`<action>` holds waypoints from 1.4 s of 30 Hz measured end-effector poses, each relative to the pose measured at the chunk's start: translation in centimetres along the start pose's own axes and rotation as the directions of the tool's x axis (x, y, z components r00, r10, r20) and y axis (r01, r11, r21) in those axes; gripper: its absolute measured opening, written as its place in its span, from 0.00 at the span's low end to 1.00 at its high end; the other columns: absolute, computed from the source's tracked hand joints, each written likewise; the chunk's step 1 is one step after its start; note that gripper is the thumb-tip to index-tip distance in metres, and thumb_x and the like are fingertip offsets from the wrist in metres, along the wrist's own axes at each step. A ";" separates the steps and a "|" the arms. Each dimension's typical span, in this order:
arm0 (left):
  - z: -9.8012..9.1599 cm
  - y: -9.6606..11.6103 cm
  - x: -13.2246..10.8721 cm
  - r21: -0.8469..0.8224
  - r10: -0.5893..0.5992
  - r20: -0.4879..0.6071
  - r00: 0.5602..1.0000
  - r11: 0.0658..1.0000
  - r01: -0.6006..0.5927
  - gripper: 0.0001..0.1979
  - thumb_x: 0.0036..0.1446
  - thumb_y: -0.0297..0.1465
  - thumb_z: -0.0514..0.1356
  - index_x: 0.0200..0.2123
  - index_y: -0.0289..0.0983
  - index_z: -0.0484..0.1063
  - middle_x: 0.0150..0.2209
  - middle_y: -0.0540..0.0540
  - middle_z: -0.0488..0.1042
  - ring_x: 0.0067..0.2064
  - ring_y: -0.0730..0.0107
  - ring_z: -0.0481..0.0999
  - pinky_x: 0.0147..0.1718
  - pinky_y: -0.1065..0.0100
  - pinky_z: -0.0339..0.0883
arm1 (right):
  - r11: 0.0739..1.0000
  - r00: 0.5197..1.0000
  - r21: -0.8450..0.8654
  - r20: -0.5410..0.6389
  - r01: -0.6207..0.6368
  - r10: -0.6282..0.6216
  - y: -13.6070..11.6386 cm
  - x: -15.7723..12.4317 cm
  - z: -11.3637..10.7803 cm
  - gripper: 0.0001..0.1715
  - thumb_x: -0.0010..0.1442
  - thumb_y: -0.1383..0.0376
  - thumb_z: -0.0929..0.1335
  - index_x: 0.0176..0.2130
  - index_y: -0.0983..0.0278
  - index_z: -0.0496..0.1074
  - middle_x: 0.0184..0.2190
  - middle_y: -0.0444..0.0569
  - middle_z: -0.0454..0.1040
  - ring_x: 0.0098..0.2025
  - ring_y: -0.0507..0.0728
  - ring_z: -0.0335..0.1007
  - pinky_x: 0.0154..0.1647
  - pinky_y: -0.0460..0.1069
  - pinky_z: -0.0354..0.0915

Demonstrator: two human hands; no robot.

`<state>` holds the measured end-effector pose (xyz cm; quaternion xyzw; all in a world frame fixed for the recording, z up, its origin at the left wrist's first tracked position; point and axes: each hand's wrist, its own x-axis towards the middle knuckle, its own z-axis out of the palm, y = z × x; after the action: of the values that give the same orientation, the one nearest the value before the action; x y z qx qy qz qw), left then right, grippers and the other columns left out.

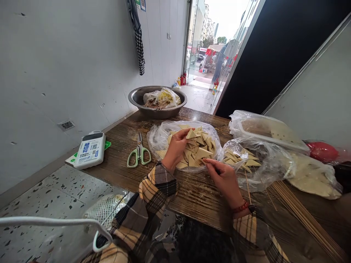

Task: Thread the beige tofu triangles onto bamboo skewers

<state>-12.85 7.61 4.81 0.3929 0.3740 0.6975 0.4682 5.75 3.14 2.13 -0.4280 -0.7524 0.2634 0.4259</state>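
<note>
My left hand [177,148] is over an open clear plastic bag [157,137] heaped with pale triangular tofu pieces [192,159]. Its thumb and fingers pinch one tofu triangle [191,134], held up above the heap. At the bag's right front edge, my right hand [223,177] is closed in a pinch. A thin brown bit shows at its fingertips, which looks like the end of a bamboo skewer; most of it is hidden by the fingers. Right of this hand, a second plastic bag [274,160] holds more tofu triangles [251,160], with a skewer [248,186] sticking out towards me.
Green-handled scissors [139,153] and a white box-like device [90,149] lie at the left. A metal basin [157,114] with bagged skewers stands at the back. Bundled bamboo skewers [304,219] lie at the right front, near a bagged tray [265,128] and a red bundle [323,151].
</note>
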 end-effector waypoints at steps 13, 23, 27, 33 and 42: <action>-0.2 0.7 -0.1 -0.297 -0.194 0.106 0.975 0.930 0.217 0.10 0.54 0.33 0.58 0.37 0.32 0.72 0.32 0.40 0.79 0.33 0.64 0.79 0.33 0.66 0.71 | 1.000 0.999 0.005 -0.026 -0.022 0.022 0.1 0.1 0.0 0.15 0.61 0.60 0.65 0.42 0.61 0.79 0.38 0.48 0.82 0.37 0.58 0.78 0.41 0.51 0.72; -0.2 0.6 -0.2 -0.154 -0.266 0.046 0.963 0.951 0.270 0.07 0.55 0.31 0.62 0.32 0.33 0.67 0.35 0.38 0.80 0.31 0.66 0.80 0.33 0.67 0.73 | 1.000 1.000 -0.016 -0.005 0.023 -0.023 0.4 0.0 0.2 0.15 0.62 0.61 0.65 0.43 0.60 0.79 0.40 0.49 0.81 0.38 0.58 0.78 0.42 0.52 0.72; -0.2 0.5 -0.1 -0.193 -0.283 0.007 0.959 0.941 0.279 0.05 0.56 0.29 0.60 0.31 0.34 0.66 0.36 0.38 0.80 0.33 0.65 0.81 0.34 0.67 0.73 | 1.000 1.000 -0.017 0.005 0.013 -0.013 0.3 0.0 0.2 0.15 0.62 0.61 0.65 0.43 0.60 0.79 0.40 0.49 0.81 0.38 0.58 0.78 0.42 0.52 0.72; 0.0 0.5 -0.1 -0.214 -0.303 -0.003 0.953 0.931 0.296 0.06 0.55 0.29 0.61 0.31 0.34 0.66 0.37 0.38 0.80 0.32 0.65 0.80 0.35 0.66 0.72 | 1.000 1.000 -0.017 -0.013 0.015 -0.015 0.4 0.0 0.3 0.15 0.61 0.61 0.65 0.43 0.60 0.79 0.39 0.49 0.81 0.38 0.58 0.78 0.42 0.53 0.72; 0.2 0.4 -0.4 -0.215 -0.280 0.031 0.960 0.936 0.280 0.05 0.55 0.29 0.59 0.30 0.34 0.67 0.37 0.38 0.80 0.34 0.63 0.81 0.40 0.61 0.72 | 1.000 1.000 -0.001 -0.005 0.001 -0.001 0.5 0.0 0.4 0.15 0.62 0.61 0.65 0.43 0.61 0.78 0.41 0.49 0.81 0.40 0.58 0.78 0.43 0.52 0.72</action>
<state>-12.74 7.12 5.13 0.2822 0.3474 0.6605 0.6028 5.63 3.39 1.55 -0.4284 -0.7517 0.2616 0.4277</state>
